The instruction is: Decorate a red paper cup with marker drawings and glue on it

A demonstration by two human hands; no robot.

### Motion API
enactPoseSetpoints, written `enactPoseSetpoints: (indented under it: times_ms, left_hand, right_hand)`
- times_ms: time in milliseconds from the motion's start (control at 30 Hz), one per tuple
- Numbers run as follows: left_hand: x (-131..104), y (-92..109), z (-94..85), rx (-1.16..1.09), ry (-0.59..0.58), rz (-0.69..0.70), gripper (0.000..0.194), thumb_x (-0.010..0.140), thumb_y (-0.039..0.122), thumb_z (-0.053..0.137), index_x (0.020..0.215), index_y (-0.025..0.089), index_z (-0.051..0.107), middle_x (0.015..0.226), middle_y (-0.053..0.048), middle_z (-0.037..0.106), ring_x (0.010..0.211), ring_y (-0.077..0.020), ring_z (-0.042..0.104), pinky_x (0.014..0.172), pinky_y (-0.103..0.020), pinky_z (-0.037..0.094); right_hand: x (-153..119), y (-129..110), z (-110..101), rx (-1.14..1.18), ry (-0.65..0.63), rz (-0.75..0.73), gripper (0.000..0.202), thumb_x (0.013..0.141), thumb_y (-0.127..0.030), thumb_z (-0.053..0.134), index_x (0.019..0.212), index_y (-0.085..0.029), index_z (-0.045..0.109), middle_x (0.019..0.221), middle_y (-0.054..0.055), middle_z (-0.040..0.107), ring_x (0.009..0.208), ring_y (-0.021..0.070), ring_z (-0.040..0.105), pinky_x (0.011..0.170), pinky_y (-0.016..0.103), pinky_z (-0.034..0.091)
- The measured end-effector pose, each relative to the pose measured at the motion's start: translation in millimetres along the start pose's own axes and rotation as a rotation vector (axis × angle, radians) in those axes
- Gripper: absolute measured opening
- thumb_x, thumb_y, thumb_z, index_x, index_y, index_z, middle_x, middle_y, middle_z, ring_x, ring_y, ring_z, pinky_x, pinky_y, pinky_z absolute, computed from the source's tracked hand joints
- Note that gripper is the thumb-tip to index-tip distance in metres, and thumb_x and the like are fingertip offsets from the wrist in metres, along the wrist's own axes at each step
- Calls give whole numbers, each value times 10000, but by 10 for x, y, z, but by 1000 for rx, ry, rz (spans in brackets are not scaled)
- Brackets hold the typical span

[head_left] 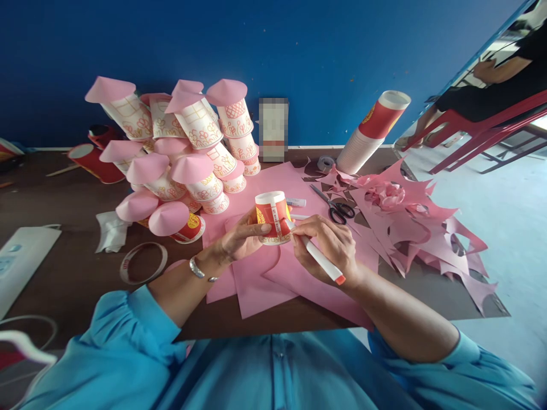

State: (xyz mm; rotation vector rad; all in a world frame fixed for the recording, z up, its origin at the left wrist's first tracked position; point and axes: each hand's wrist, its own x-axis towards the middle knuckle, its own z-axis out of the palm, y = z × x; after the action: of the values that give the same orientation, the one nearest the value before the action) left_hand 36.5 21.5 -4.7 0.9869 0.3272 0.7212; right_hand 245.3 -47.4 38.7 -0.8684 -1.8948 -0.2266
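My left hand [241, 234] is closed round a red and white paper cup [272, 212], its thumb across the front. Yellow patterning shows on the cup's red band, and drawn marks run along its lower edge. Between the fingers of my right hand [331, 245] is a white marker pen [320, 259] with an orange-red end. The pen's other end is at the cup's right side; whether it touches cannot be made out. Beneath both hands lie overlapping sheets of pink paper [256, 285]. A small white tube [296, 202] rests just behind the cup.
At the left, several decorated paper cups [199, 128] with pink cone tops are stacked. Black-handled scissors [337, 209], pink scraps [427, 228] and a tall stack of cups [361, 148] stand or lie right. A tape roll [143, 263] lies front left. Another person [496, 80] sits at far right.
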Motion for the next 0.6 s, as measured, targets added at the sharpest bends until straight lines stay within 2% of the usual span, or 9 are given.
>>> enactPoseSetpoints:
  times_ms: [200, 400, 600]
  left_hand:
    - [25, -17, 3, 32, 5, -9, 739, 913, 481, 975, 1579, 289, 720, 1390, -123, 872, 1401, -405, 793, 1151, -536, 654]
    - [29, -54, -36, 93, 41, 14, 778, 873, 376, 1019, 1583, 276, 718, 1398, -148, 863, 1403, -422, 776, 1140, -526, 629]
    - [-17, -64, -62, 107, 35, -40, 825, 894, 389, 1007, 1644, 290, 680, 1439, -163, 837, 1420, -431, 760, 1116, -518, 647]
  right_hand:
    - [2, -17, -1, 38, 46, -59, 190, 1058, -67, 679, 1116, -247, 668, 814, -15, 792, 681, 164, 812, 624, 260, 652]
    - [-72, -21, 70, 49, 10, -51, 251, 1029, -59, 690, 1169, -266, 664, 821, -41, 797, 682, 167, 806, 643, 273, 649]
    - [-95, -21, 102, 48, -13, -39, 207, 1058, -82, 684, 1160, -256, 638, 867, -17, 822, 706, 155, 816, 636, 253, 635]
